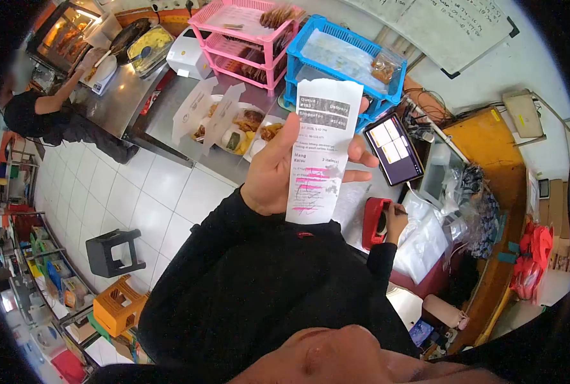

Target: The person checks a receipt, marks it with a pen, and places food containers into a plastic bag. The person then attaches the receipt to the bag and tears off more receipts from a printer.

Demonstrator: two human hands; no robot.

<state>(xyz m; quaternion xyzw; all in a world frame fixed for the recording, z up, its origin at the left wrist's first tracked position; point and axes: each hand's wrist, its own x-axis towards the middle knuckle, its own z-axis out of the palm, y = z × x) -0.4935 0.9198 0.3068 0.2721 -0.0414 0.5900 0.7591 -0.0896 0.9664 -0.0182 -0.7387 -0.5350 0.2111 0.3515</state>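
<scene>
Left hand around thin, creased paper receipt, pink-streaked, upright.

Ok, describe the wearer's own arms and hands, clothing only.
Both arms wear long black sleeves reaching the wrists. The left hand and right hand are bare: no gloves, and no rings or watch visible. A small red mark shows on the left sleeve.

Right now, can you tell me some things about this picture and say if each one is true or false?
1. The left hand holds up a receipt. True.
2. The receipt has green marks. False: the marks are pink.
3. The right hand is by a red tape dispenser. True.
4. The tablet screen is dark. False: it is lit.
5. The basket behind the receipt is blue. True.
</scene>
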